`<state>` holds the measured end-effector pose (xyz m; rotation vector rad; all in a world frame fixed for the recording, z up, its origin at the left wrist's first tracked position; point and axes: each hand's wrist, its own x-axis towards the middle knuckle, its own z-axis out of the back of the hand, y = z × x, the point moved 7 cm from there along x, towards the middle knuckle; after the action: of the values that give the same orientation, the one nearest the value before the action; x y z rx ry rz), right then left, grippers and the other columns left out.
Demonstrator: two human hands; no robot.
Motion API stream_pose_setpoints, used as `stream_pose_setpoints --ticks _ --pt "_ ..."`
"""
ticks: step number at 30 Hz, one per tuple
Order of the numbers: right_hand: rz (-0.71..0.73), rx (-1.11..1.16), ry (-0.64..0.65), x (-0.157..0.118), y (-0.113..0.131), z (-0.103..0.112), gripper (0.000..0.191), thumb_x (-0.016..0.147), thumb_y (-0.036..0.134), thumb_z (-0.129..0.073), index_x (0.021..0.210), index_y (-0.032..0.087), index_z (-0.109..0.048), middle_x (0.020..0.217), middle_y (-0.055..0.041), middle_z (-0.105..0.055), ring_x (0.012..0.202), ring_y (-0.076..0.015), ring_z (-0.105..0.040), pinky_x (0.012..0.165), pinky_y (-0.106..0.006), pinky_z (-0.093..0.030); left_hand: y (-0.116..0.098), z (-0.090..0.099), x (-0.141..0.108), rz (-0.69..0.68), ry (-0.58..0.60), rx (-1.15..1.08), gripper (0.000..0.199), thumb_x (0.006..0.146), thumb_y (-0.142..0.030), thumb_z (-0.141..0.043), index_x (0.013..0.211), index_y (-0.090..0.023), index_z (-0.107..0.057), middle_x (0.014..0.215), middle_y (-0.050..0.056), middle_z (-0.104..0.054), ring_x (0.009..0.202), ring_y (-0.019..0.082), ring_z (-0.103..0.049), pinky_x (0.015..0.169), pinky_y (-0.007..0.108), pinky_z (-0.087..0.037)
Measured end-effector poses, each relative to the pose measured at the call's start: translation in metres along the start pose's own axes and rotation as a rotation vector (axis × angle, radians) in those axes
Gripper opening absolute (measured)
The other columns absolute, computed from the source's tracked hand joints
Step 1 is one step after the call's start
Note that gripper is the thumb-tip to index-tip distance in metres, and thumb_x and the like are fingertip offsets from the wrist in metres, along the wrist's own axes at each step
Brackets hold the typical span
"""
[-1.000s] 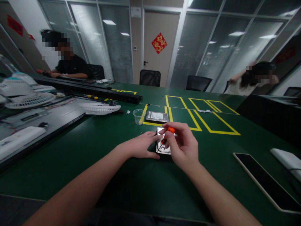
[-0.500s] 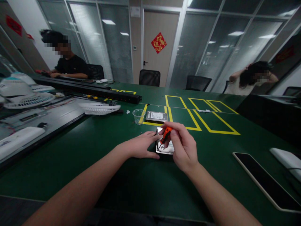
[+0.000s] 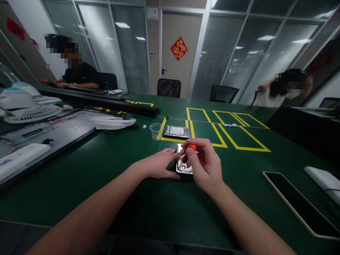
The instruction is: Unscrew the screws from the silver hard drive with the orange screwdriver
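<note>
Closer in than the cup (image 3: 156, 132) and right of it, the shiny drive (image 3: 186, 169), probably stiff, dense and slick, suits an edge hold, the left hand (image 3: 160, 163) bracing it, fingers apart, the right (image 3: 207, 164) clamping the screwdriver (image 3: 185, 157).

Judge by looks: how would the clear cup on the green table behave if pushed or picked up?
The clear cup looks thin-walled, so it is probably light and may flex when squeezed. Its sides narrow downwards, so a push near the top could tip it. Being round, it might roll if toppled.
</note>
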<state>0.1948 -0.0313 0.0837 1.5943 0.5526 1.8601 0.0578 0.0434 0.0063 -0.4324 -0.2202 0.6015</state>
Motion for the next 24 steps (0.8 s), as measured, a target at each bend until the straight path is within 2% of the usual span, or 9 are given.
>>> stream_pose_setpoints --ticks 11,16,24 --pt "0.006 -0.013 -0.021 -0.0006 -0.0012 0.0008 0.018 0.108 0.024 -0.061 0.126 0.026 -0.063 0.112 -0.0062 -0.071 0.095 -0.0194 -0.075 0.075 -0.033 -0.067 0.0006 -0.0001 -0.0001 0.019 0.02 0.004 0.097 0.086 -0.06 -0.084 0.167 -0.032 -0.039 0.174 0.011 -0.04 0.161 0.041 -0.034 0.129 0.059 -0.035" --pt "-0.011 -0.004 -0.048 -0.0007 -0.0039 0.0018 0.017 0.107 0.023 -0.064 0.123 0.026 -0.061 0.113 -0.006 -0.072 0.091 -0.0183 -0.076 0.071 -0.031 -0.065 0.0007 -0.0003 0.0 0.014 0.017 -0.004 0.094 0.086 -0.059 -0.085 0.166 -0.034 -0.043 0.172 0.01 -0.043 0.161 0.041 -0.035 0.129 0.059 -0.035" --pt "-0.023 -0.027 -0.014 0.0009 -0.0041 -0.0004 0.019 0.106 0.025 -0.065 0.125 0.026 -0.063 0.109 -0.0049 -0.071 0.093 -0.0182 -0.074 0.071 -0.03 -0.064 0.0041 -0.0024 -0.0001 0.035 0.022 -0.002 0.1 0.085 -0.059 -0.086 0.168 -0.03 -0.039 0.173 0.014 -0.042 0.16 0.042 -0.035 0.128 0.06 -0.036"
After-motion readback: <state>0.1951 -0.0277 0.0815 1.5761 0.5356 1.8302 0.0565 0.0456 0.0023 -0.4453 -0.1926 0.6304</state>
